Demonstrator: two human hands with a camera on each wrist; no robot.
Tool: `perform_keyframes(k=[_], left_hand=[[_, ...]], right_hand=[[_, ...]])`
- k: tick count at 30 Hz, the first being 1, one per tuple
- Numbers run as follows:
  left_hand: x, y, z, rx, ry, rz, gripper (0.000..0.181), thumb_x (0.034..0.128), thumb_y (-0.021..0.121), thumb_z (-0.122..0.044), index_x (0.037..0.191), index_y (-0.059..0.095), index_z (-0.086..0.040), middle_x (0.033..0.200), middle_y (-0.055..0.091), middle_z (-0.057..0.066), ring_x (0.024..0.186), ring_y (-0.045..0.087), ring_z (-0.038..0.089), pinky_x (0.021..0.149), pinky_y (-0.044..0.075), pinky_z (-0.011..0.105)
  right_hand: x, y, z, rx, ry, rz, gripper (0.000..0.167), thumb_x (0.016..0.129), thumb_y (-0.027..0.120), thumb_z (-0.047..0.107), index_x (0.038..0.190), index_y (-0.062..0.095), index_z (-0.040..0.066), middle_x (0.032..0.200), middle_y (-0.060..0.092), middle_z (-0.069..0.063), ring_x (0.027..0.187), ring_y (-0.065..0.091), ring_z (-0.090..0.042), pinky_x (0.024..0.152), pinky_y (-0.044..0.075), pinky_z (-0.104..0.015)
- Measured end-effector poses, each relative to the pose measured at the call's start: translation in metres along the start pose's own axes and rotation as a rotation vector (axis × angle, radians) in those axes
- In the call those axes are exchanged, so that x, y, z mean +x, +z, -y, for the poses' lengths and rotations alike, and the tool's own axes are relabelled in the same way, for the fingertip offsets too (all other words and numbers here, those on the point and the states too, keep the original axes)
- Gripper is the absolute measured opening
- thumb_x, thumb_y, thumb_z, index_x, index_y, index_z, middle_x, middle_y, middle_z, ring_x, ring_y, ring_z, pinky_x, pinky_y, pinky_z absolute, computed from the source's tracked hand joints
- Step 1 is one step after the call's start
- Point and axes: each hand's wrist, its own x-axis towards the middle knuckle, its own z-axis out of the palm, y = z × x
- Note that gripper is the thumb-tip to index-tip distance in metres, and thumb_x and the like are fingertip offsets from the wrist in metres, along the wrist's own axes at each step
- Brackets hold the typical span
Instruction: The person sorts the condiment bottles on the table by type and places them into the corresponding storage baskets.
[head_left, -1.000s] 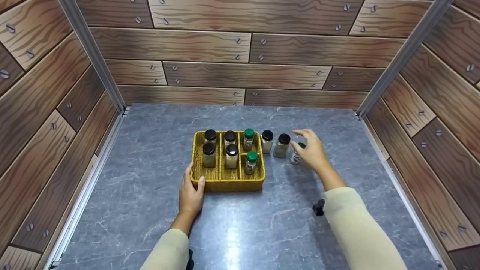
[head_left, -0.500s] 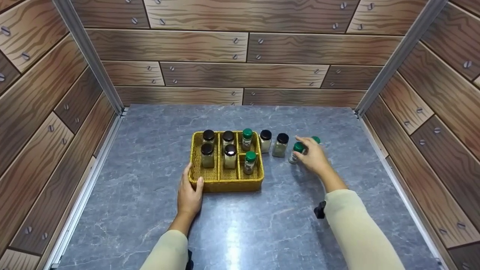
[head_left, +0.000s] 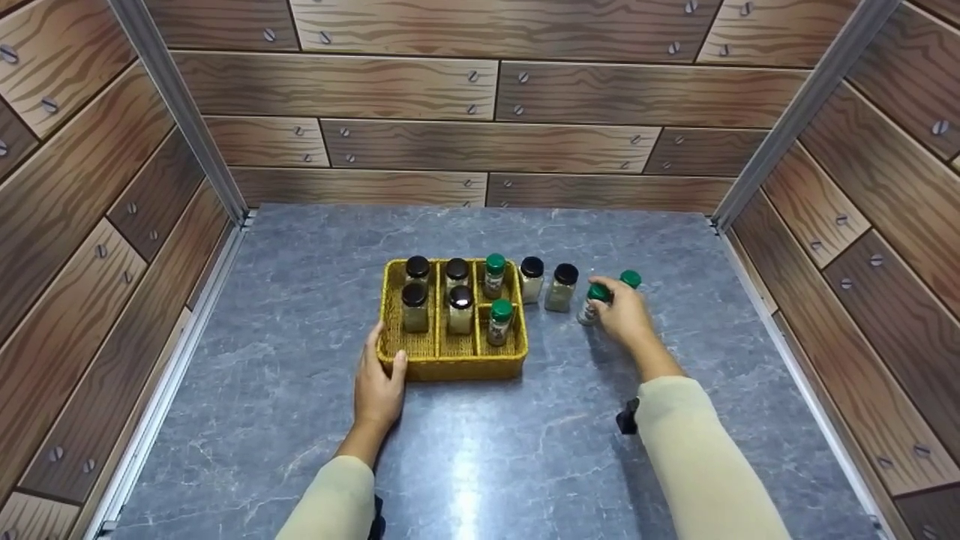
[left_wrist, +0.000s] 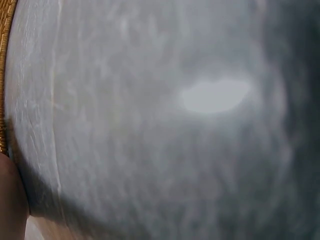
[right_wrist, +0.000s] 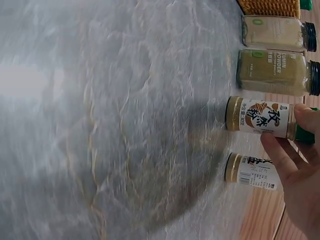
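Observation:
My right hand (head_left: 628, 315) pinches a green-capped spice bottle (head_left: 588, 312) near its cap. In the right wrist view the bottle's white label (right_wrist: 264, 116) shows, with thumb and fingers around the upper end. It looks upright, its base level with its neighbours. My left hand (head_left: 379, 394) holds the front left corner of a yellow woven basket (head_left: 457, 370), thumb on the front rim and fingers along the left side. Divided compartments in it hold several black-capped jars (head_left: 415, 311) and two green-capped bottles (head_left: 499, 324). The left wrist view shows mostly blurred tabletop.
Between basket and right hand stand two black-capped jars (head_left: 531, 281), the nearer one to my hand labelled cumin powder (right_wrist: 272, 71). Behind the right hand is another green-capped bottle (head_left: 630, 280). Wood-patterned walls (head_left: 480, 142) enclose the grey marbled table (head_left: 300, 300) at back and sides.
My right hand has come down from above the green-capped bottle and closed its fingers on it near the cap. The left hand stays at the basket's corner.

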Motion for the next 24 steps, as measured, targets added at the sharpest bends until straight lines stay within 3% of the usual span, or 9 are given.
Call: perform_keyframes(k=[8,14,24], left_hand=[[0.003,-0.001,0.001,0.004,0.005,0.004,0.066,0.1060,0.065,-0.029,0.166,0.039,-0.020,0.168,0.049,0.016,0.151,0.052,0.044,0.124,0.042,0.062],[0.004,-0.004,0.001,-0.037,0.003,0.003,0.066,0.1047,0.067,-0.027,0.165,0.040,-0.019,0.168,0.049,0.019,0.151,0.052,0.046,0.125,0.041,0.062],[0.003,-0.006,-0.001,-0.080,-0.045,0.049,0.068,0.1036,0.070,-0.028,0.164,0.041,-0.020,0.170,0.046,0.020,0.153,0.048,0.045,0.128,0.038,0.062]], right_hand=[[0.003,0.005,0.007,0.019,0.076,-0.024,0.045,0.105,0.069,0.009,0.149,0.065,0.016,0.150,0.065,-0.025,0.136,0.065,-0.045,0.114,0.054,-0.058],[0.000,0.008,0.010,-0.002,0.071,-0.045,0.045,0.105,0.069,0.010,0.150,0.065,0.016,0.144,0.069,-0.026,0.133,0.067,-0.045,0.113,0.055,-0.059],[-0.007,0.009,0.005,0.020,0.086,-0.067,0.046,0.106,0.068,0.011,0.151,0.063,0.019,0.150,0.066,-0.022,0.132,0.068,-0.043,0.112,0.055,-0.059]])
